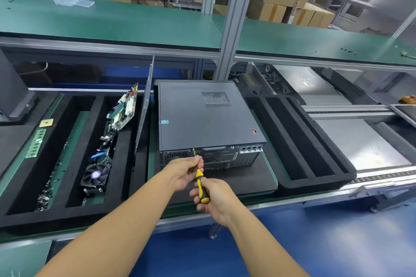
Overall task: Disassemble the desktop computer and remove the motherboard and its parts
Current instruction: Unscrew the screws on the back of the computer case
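Lying flat on a black mat (pixel 247 177), the grey desktop computer (pixel 209 119) is closed, rear panel facing the worker. The right hand (pixel 216 200) grips a yellow screwdriver (pixel 201 184), the left hand (pixel 186 171) pinches its shaft; fingers hide the tip.

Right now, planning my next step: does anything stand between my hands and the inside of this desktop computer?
Yes. The grey cover panel closes the top of the desktop computer, hiding its inside. The left hand and right hand hold the screwdriver, aimed at a screw on the rear edge; nothing visible blocks that screw.
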Demonstrator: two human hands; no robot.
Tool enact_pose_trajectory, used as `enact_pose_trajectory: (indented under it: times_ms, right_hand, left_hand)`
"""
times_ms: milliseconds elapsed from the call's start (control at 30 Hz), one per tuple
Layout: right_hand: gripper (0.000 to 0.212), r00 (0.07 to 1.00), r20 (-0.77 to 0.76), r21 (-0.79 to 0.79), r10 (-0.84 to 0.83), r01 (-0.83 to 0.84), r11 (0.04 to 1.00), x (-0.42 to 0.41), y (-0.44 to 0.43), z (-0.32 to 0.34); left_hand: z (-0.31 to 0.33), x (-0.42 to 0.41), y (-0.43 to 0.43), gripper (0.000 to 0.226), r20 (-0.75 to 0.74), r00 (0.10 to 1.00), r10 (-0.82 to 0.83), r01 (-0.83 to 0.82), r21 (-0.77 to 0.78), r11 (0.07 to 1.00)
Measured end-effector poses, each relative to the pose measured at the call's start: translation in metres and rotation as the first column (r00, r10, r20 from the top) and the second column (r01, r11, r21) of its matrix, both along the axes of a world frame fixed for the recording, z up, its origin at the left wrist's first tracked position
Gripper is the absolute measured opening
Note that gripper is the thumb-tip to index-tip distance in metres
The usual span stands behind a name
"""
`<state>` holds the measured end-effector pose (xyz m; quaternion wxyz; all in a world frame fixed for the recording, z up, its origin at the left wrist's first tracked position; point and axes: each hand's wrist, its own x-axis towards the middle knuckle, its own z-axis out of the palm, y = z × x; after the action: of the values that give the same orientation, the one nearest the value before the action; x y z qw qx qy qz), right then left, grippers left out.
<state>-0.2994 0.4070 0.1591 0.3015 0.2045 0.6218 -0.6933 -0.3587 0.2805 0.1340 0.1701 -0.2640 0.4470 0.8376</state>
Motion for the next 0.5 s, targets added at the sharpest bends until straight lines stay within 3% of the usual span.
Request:
enact_pose_trajectory:
  times_ms: [100,200,300,500]
  right_hand:
    - [0.013,0.995,-0.093,0.099,-0.040,0.049,0.994,0.001,-0.005,-0.002]
    - [0.019,0.991,-0.128,0.183,-0.041,0.064,0.981,0.000,-0.011,-0.004]
    - [0.022,0.994,-0.103,0.130,-0.045,0.058,0.990,-0.001,-0.015,-0.002]
    - [0.037,0.992,0.124,-0.047,-0.038,0.044,0.998,0.004,-0.006,0.002]
  left_hand:
    - [0.000,0.002,-0.002,0.012,-0.018,1.000,-0.019,0.019,-0.008,1.000]
    - [-0.004,0.002,-0.005,0.010,-0.019,1.000,-0.019,0.017,-0.112,0.994]
    - [-0.005,0.000,-0.007,0.008,-0.016,1.000,-0.012,0.010,-0.147,0.989]
    - [-0.001,0.001,-0.008,0.014,-0.032,0.999,-0.036,0.033,-0.072,0.997]
